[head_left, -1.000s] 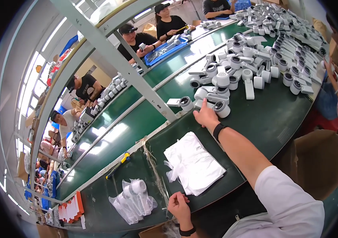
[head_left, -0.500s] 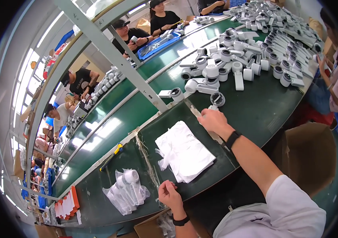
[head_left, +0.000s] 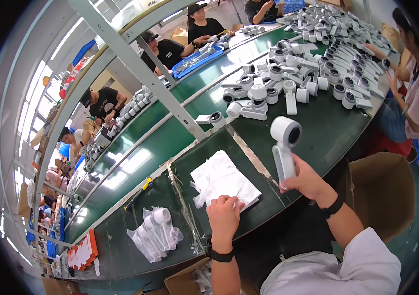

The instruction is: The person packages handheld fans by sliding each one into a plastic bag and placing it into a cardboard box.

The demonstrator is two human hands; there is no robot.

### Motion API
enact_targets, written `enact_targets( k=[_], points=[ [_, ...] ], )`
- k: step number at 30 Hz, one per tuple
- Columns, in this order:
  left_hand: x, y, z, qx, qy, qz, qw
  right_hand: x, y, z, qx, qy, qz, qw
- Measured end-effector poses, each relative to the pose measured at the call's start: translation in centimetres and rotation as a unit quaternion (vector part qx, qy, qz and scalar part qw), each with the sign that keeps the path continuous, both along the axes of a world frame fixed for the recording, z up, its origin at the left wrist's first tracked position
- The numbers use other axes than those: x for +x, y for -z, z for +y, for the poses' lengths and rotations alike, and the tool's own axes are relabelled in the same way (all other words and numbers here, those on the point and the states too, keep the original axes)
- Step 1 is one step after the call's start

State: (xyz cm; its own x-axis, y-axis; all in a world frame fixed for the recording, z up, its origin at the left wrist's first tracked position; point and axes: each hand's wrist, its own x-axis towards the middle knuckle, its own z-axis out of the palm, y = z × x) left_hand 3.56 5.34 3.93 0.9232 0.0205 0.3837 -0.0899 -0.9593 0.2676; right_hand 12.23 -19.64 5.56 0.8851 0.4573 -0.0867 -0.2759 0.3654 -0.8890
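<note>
My right hand [head_left: 310, 182] holds a white handheld fan [head_left: 284, 164] by its handle, upright over the table's near edge. The fan's round head has a dark face turned to the right. My left hand [head_left: 225, 219] has its fingers bent and closed on the near edge of a stack of white plastic bags [head_left: 224, 174]; the fingertips are partly hidden. Left of that stack lie several bagged fans [head_left: 158, 233] in clear plastic. A large heap of loose white fans [head_left: 288, 73] covers the far right of the green table [head_left: 313, 128].
A yellow-and-black cutter knife [head_left: 140, 191] lies near the ledge. Orange-and-white flat boxes [head_left: 84, 250] sit at the left end. An open cardboard box [head_left: 381, 191] stands at the right. A metal frame post [head_left: 145, 73] rises over the line. Co-workers sit beyond and at the right.
My right hand has lifted a fan off the table and brought it back toward me. My left hand has moved up and right onto the stack of bags.
</note>
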Motion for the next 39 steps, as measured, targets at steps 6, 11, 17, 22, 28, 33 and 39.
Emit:
enact_targets(
  k=[6, 11, 17, 22, 28, 33, 39],
  points=[
    [0.8, 0.9, 0.4, -0.015, -0.005, -0.013, 1.0, -2.3, 2.5, -0.1, 0.05, -0.09, 0.036, 0.994],
    [0.8, 0.6, 0.4, -0.16, -0.036, -0.071, 0.984, -4.2, 2.4, 2.1, 0.056, -0.068, 0.071, 0.994],
    [0.2, 0.2, -1.8, -0.402, -0.05, -0.076, 0.911, -5.2, 1.9, 6.0, 0.025, 0.028, 0.05, 0.998],
    [-0.4, -0.3, -3.2, -0.528, -0.042, -0.02, 0.848, -4.6, 1.9, 8.5, -0.063, 0.109, -0.073, 0.989],
    [-0.4, -0.2, -2.4, -0.684, -0.034, -0.092, 0.722, -3.5, 4.8, 8.7, -0.099, 0.161, -0.073, 0.979],
    [-0.5, -0.1, -1.8, -0.753, -0.041, -0.093, 0.65, -3.4, 5.1, 7.4, -0.093, 0.153, -0.039, 0.983],
    [-0.6, 0.4, -2.8, -0.566, -0.049, -0.035, 0.822, -4.3, 2.2, 3.4, -0.071, 0.059, -0.022, 0.996]
  ],
)
